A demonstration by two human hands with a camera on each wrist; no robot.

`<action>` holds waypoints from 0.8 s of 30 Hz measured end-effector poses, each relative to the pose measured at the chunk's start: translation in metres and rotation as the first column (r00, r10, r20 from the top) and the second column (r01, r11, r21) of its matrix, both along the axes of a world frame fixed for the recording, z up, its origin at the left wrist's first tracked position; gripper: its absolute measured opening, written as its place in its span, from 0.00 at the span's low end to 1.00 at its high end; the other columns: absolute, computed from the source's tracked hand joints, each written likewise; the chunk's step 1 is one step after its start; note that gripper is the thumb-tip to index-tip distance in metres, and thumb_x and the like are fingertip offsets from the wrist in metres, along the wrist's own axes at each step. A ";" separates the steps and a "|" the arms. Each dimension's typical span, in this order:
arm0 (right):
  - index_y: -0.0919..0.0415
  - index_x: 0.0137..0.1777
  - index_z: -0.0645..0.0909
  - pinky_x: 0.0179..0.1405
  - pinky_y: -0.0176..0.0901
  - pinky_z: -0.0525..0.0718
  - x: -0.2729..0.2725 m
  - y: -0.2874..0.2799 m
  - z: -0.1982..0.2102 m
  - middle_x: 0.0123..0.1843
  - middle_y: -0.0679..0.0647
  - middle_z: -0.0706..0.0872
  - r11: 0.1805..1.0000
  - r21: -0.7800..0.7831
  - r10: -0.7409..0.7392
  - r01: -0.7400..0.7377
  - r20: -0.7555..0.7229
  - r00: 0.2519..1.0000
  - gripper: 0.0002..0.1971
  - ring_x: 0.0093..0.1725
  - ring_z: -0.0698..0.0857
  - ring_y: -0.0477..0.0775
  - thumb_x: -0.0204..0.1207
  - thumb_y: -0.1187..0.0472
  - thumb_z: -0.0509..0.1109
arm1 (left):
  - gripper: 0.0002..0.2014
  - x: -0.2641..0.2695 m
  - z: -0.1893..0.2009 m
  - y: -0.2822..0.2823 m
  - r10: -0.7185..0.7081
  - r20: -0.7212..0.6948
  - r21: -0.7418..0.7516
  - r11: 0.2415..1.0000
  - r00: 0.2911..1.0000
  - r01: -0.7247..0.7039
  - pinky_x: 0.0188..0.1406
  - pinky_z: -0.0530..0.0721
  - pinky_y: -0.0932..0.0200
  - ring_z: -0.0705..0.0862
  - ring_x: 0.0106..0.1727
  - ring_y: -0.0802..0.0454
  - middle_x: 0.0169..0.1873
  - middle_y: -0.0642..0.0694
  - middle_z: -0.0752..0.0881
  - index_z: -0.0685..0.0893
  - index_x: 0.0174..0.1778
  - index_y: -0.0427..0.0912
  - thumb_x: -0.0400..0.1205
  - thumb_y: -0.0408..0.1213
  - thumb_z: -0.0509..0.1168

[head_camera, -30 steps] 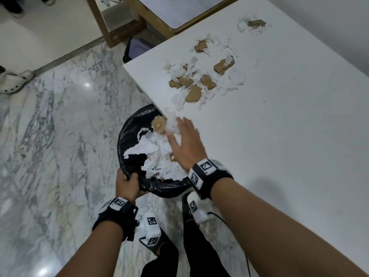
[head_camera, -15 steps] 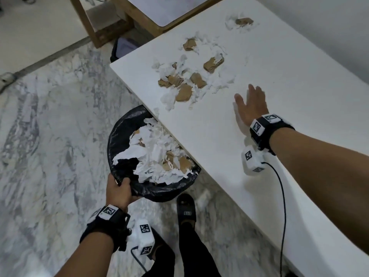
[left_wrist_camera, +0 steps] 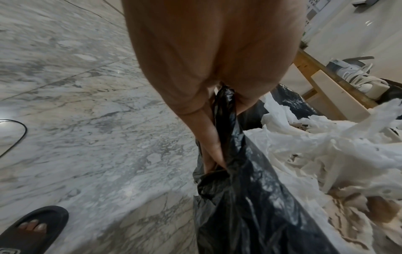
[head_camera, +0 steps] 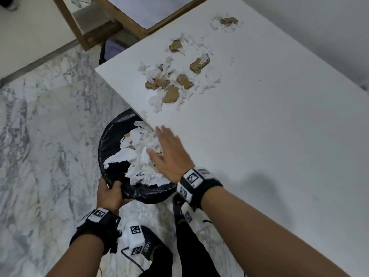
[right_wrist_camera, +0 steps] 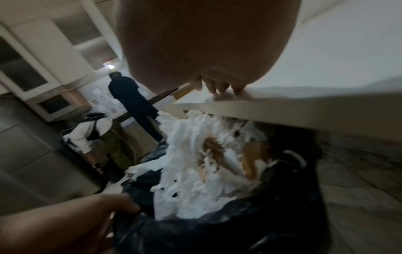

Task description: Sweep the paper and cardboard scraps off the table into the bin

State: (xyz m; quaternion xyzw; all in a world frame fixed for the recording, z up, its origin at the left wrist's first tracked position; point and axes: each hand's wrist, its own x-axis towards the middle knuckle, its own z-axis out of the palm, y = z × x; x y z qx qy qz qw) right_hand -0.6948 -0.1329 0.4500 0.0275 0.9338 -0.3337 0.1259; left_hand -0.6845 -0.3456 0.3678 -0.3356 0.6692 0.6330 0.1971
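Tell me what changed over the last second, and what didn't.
The right hand went from the table edge out onto the bare tabletop, then swept back to the edge above the bin, fingers straight, holding nothing. The left hand kept gripping the bin's black liner, holding it under the table edge. The main scrap pile and the far scraps stayed put.

The floor (head_camera: 46, 136) is polished white marble veined with grey, glossy enough to catch the ceiling light, laid in big slabs with thin seams. Beyond a dark strip it gives way to plain cream flooring (head_camera: 30, 33). A wooden-framed side table with a pale grey top (head_camera: 143, 11) stands at the far end, a dark bag (head_camera: 111, 49) tucked beneath it. A plain white wall (head_camera: 319, 27) runs along the right. Farther off, pale cabinets (right_wrist_camera: 43, 68), one lit bulb (right_wrist_camera: 110, 66), and two people standing (right_wrist_camera: 130, 103), all blurred.
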 end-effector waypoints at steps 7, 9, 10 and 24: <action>0.49 0.85 0.56 0.80 0.51 0.63 -0.022 0.015 0.021 0.85 0.51 0.64 0.993 -0.071 -0.105 0.097 -0.116 0.988 0.30 0.81 0.69 0.51 0.86 0.42 0.54 | 0.19 -0.005 0.000 -0.011 0.036 -0.001 -0.023 0.999 0.999 -0.036 0.20 0.91 0.50 0.89 0.52 0.32 0.68 0.29 0.85 0.75 0.77 0.42 0.90 0.25 0.59; 0.52 0.84 0.61 0.78 0.51 0.69 -0.040 0.043 0.024 0.83 0.52 0.68 0.981 -0.016 -0.194 0.195 -0.187 0.963 0.29 0.79 0.72 0.52 0.86 0.43 0.56 | 0.19 -0.007 0.001 -0.013 0.035 -0.001 -0.027 0.999 0.999 -0.035 0.20 0.90 0.51 0.89 0.50 0.34 0.69 0.29 0.85 0.75 0.77 0.43 0.90 0.26 0.59; 0.53 0.83 0.63 0.76 0.47 0.69 -0.051 0.058 0.024 0.82 0.53 0.69 0.970 0.016 -0.232 0.242 -0.222 0.947 0.28 0.78 0.72 0.53 0.86 0.44 0.57 | 0.19 -0.008 0.002 -0.014 0.032 -0.001 -0.032 0.999 0.999 -0.032 0.19 0.90 0.52 0.89 0.50 0.33 0.69 0.29 0.85 0.75 0.77 0.42 0.91 0.26 0.59; 0.44 0.86 0.55 0.81 0.71 0.54 -0.156 0.082 0.003 0.88 0.55 0.52 0.952 0.271 -0.127 0.144 -0.081 0.989 0.36 0.86 0.52 0.64 0.80 0.36 0.58 | 0.13 -0.035 -0.013 -0.039 0.020 0.009 -0.064 0.998 1.000 -0.020 0.20 0.91 0.49 0.89 0.51 0.29 0.65 0.28 0.85 0.75 0.68 0.47 0.91 0.27 0.59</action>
